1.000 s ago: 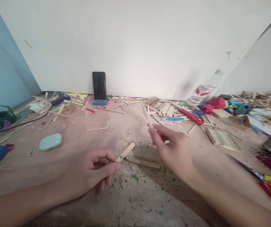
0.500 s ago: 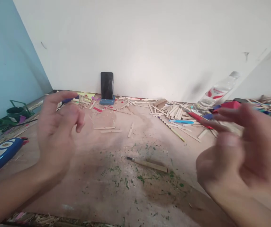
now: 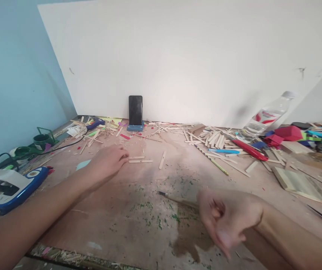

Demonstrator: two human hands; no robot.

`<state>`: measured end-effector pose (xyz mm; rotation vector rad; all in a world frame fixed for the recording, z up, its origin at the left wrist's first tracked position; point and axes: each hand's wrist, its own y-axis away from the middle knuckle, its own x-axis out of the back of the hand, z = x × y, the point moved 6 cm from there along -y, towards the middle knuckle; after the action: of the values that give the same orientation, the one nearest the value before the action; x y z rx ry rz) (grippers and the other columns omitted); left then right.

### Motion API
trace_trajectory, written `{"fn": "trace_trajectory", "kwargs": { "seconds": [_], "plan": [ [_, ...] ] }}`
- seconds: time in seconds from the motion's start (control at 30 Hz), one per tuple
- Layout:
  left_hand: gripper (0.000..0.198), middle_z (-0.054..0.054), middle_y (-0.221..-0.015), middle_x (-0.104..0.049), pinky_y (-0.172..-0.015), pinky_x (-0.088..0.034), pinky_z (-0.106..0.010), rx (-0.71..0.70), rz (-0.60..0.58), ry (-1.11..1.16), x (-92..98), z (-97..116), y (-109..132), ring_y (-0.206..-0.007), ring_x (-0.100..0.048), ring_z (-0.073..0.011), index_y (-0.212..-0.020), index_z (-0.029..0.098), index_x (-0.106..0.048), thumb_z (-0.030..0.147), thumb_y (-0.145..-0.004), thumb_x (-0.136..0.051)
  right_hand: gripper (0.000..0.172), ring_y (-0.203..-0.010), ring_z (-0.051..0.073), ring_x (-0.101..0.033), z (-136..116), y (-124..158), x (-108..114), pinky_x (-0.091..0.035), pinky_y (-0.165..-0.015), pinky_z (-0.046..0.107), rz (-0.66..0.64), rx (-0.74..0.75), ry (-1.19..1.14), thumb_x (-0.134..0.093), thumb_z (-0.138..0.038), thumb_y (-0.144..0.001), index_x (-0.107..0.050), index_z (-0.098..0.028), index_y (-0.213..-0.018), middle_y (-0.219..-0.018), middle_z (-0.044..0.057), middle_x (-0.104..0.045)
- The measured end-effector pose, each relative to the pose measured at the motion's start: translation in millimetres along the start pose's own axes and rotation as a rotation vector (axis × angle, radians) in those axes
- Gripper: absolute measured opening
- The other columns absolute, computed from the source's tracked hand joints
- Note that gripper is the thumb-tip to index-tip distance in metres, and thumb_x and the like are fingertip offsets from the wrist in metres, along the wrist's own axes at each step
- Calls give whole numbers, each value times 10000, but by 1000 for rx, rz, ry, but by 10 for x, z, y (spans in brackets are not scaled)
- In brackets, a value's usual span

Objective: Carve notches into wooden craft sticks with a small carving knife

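Note:
My left hand rests low over the table, back up and fingers bent. Its fingertips are hidden, close to the left ends of two flat wooden craft sticks; I cannot tell whether it touches them. A third stick lies a little to the right. My right hand, blurred, hangs palm down with loosely curved fingers apart and nothing visible in them. It covers the handle end of a wood-handled carving knife lying on the table; contact is unclear.
Green shavings litter the tabletop. A phone stands in a blue holder at the wall. Right are a stick pile, a red pen-like tool and a tilted water bottle. Left are a power strip and a glue gun.
My left hand has dropped from the air to the table near the sticks. My right hand has moved left and turned downward beside the knife. The view has shifted slightly left.

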<state>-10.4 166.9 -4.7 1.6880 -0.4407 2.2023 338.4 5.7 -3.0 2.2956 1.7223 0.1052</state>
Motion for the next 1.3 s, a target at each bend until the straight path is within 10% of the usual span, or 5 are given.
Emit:
{"fn": "trace_trajectory", "kwargs": {
  "seconds": [0.17,0.53,0.83,1.3],
  "plan": [
    [436,-140,-1610,-831,-1245,-768,-574,28,-14,17,-69,-12,-19,-1423,-844,-322,-1554,219,-830,525,-1249,-892,407,-574,84,-509,-11,-52,-53,-463,-520,217,-16,24,-18,-911,-569,-1236,-827,-172,-1197,-827,-77,-654],
    [447,-133,-1577,-843,-1242,-765,-577,89,21,310,34,63,87,-1409,-850,-327,-1535,203,-834,544,-1250,-886,434,-921,204,-804,22,-72,333,-736,-827,375,802,149,340,-836,-606,-1268,-826,-189,-1389,-1183,50,-836],
    [369,-84,-1342,-896,-1147,-785,-500,-171,-344,507,-218,641,363,-1225,-883,-271,-1323,185,-873,547,-1252,-890,299,-1247,289,-825,-184,-219,107,-713,-1180,551,749,50,928,-884,-503,-1231,-842,-220,-1144,-1252,78,-863],
    [310,-77,-1301,-890,-1148,-777,-495,-383,-268,520,-344,925,502,-1186,-874,-247,-1308,191,-869,500,-1283,-851,511,-958,215,-819,-145,-155,234,-738,-859,395,952,152,99,-858,-666,-1227,-847,-204,-1443,-1293,97,-886]
  ]
}}
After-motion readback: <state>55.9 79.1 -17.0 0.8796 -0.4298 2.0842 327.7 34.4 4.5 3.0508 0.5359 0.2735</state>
